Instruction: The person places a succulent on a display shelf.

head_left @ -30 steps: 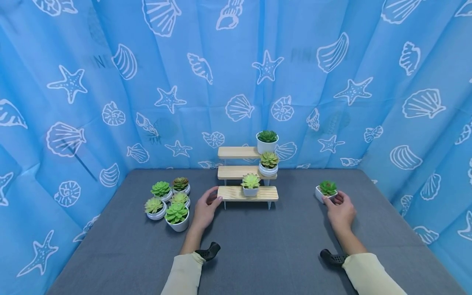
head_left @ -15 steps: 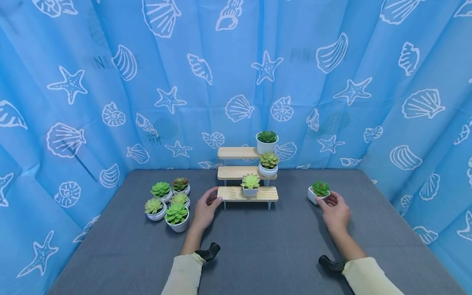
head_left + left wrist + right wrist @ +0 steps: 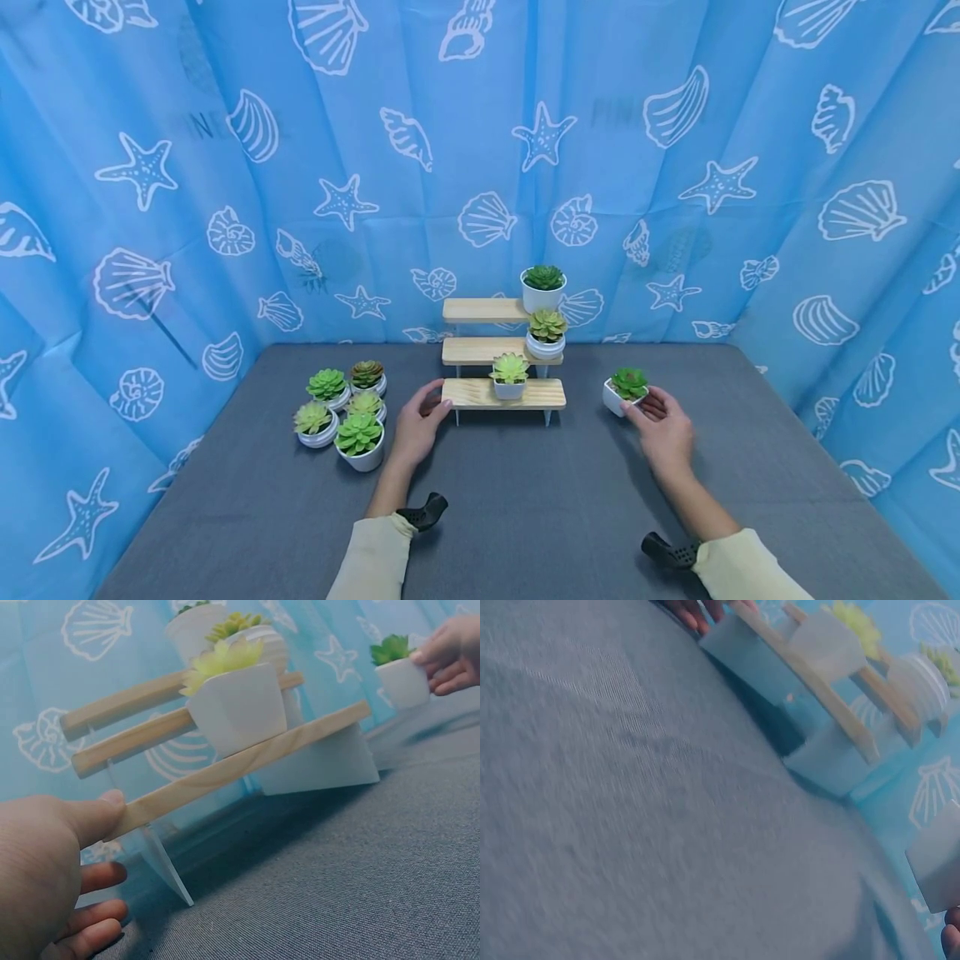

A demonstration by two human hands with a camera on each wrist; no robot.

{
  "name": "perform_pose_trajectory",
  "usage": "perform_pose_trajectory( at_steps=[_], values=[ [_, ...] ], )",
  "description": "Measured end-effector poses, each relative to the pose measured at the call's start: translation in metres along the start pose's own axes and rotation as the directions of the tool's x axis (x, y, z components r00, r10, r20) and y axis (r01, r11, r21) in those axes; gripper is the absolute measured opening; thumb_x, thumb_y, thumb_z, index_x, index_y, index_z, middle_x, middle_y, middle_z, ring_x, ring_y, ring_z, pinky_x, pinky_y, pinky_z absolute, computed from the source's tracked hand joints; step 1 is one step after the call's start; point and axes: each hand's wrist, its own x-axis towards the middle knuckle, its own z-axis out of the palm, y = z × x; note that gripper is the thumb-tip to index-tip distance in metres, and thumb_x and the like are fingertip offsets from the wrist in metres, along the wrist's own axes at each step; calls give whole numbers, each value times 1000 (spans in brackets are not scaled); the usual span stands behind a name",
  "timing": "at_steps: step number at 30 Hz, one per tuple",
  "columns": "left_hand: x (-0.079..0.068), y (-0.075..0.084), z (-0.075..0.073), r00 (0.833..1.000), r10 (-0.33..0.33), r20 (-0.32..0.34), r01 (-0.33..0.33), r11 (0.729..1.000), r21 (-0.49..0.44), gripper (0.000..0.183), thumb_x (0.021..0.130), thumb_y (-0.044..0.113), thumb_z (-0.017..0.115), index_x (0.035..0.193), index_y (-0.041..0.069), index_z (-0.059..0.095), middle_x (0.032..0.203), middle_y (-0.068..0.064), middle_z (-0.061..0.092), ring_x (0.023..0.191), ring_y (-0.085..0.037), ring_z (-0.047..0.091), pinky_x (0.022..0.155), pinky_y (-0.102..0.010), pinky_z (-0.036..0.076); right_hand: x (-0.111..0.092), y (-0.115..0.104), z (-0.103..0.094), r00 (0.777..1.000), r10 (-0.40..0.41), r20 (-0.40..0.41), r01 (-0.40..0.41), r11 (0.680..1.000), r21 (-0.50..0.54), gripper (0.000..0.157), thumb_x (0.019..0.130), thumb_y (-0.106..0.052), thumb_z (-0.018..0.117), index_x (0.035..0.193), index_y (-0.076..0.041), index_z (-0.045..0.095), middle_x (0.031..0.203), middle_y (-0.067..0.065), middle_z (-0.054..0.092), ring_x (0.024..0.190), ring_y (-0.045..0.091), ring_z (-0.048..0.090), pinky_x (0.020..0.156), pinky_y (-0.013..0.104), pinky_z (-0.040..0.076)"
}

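Right hand (image 3: 663,429): thumb and fingers pinch the small, angular white pot with a green rosette succulent (image 3: 624,392), held just clear of the cloth.
Left hand (image 3: 416,425): thumb and forefinger pinch the end of the lowest plank; the other fingers hang loosely curled, apart from it.
Stand: a three-tier stand of pale wooden planks on whitish panel legs (image 3: 474,393); take it as the dial's centre, 12 towards the curtain. Left hand at 8, right hand at 4, held pot between 3 and 4.
Tiers: a dark green succulent in a tall white pot (image 3: 543,292) on top, a yellow-green succulent in a ribbed white pot (image 3: 546,335) in the middle, a pale lime succulent in an angular white pot (image 3: 510,379) at the bottom.
Cluster: five green to brownish succulents in white pots (image 3: 364,406) stand close together, between 8 and 9.
Sleeves: cream cuffs (image 3: 372,557), each with a black perforated wrist piece (image 3: 424,512).
Tabletop: dark grey woven cloth (image 3: 540,500), faintly creased, shadowed under the stand and right hand.
Backdrop: a bright blue fabric curtain (image 3: 480,108) with white shells and starfish hangs in folds from 9 through 12 to 3, faint dark lettering showing in places.
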Motion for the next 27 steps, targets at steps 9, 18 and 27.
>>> perform_pose_trajectory(
  at_steps=[9, 18, 27],
  values=[
    [0, -2, 1, 1000, 12, -4, -12, 1000, 3, 46, 96, 26, 63, 140, 17, 53, 133, -9, 57, 121, -27, 53, 99, -47, 43, -9, -16, 7, 994, -1, 109, -5, 999, 54, 55, 91, -19, 71, 136, 4, 49, 125, 23, 58, 113, 30, 58, 77, 9, 44],
    [0, 0, 1, 1000, 20, -2, -20, 1000, 8, 45, 96, 27, 63, 139, 16, 54, 133, -9, 57, 120, -28, 54, 99, -48, 44, -13, -28, 19, 987, -13, 160, -2, 996, 93, 57, 90, -17, 72, 137, 3, 48, 125, 22, 57, 115, 30, 57, 94, 40, 48],
    [0, 0, 0, 1000, 24, 1, -24, 1000, 7, 45, 96, 25, 63, 139, 15, 54, 132, -9, 57, 120, -28, 54, 98, -48, 44, -15, -35, 27, 976, -80, 204, 45, 984, 171, 55, 89, -12, 72, 136, 6, 49, 125, 23, 57, 113, 31, 58, 78, 8, 45]
  ],
)
